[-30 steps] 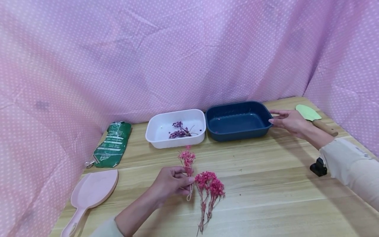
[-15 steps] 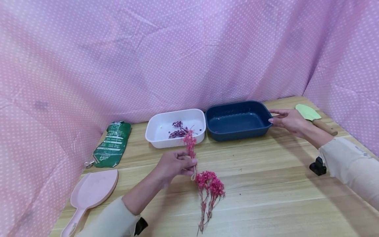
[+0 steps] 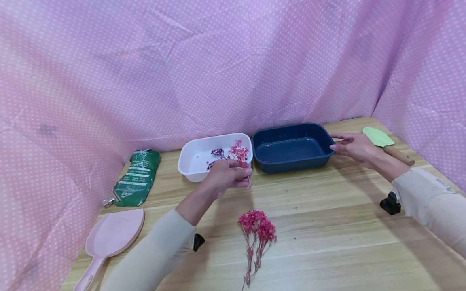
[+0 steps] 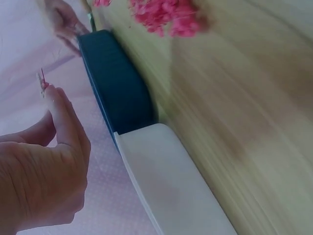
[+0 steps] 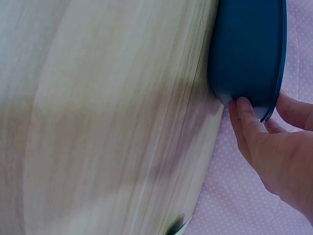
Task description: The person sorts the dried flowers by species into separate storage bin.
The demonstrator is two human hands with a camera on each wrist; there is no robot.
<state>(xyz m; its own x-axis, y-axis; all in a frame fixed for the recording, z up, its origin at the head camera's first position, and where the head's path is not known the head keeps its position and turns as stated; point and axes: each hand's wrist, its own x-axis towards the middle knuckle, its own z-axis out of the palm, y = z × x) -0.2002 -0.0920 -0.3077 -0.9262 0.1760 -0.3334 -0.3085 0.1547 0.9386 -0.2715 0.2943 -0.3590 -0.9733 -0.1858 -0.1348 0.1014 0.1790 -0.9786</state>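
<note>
A small sprig of pink dried flowers [image 3: 239, 152] is pinched in my left hand [image 3: 228, 174] by its pale stems. The blooms are over the right part of the white plastic tray [image 3: 186, 165], where purple dried flowers [image 3: 217, 152] lie. In the left wrist view only a bit of the sprig [image 4: 43, 84] shows past the fingers. My right hand [image 3: 358, 149] holds the right end of the dark blue tray [image 3: 295, 166], digits on both sides of its rim in the right wrist view. Another pink bunch [image 3: 257, 226] lies on the table nearer me.
At the left of the wooden table [image 3: 320, 242] lie a green packet [image 3: 137, 178] and a pink dustpan-shaped scoop [image 3: 115, 231]. A pale green spatula with a wooden handle [image 3: 378, 137] lies beyond my right hand. Pink dotted cloth [image 3: 218, 68] hangs behind the trays.
My left hand has carried the sprig forward and slightly right, from beside the pink bunch on the table to the white tray. My right hand has stayed at the blue tray.
</note>
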